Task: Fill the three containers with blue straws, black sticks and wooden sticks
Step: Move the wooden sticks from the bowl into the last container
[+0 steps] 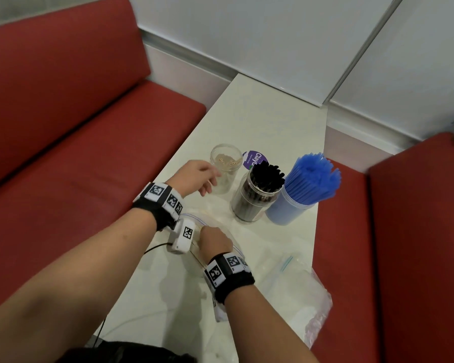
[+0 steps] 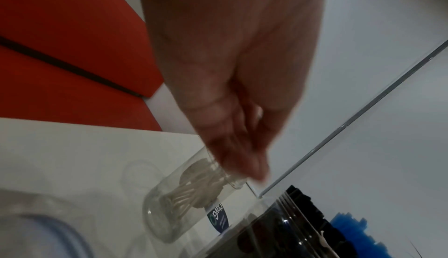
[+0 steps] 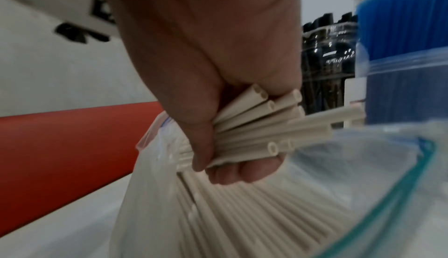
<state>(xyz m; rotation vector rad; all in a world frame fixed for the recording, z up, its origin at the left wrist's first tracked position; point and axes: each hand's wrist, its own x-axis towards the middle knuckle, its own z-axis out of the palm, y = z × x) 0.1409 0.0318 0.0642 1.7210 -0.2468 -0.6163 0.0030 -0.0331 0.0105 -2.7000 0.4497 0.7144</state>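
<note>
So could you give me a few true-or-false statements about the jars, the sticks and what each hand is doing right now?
1. The right hand grips a bundle of pale wooden sticks at the mouth of a clear zip bag. True.
2. The jar of black sticks is empty. False: black sticks fill it and poke out above its rim.
3. The blue straws stand in the container on the right of the row. True.
4. The left hand holds a handful of blue straws. False: it holds nothing and reaches toward the clear jar.
5. The clear jar by the left hand is packed full. False: only a few pale sticks are in it.
</note>
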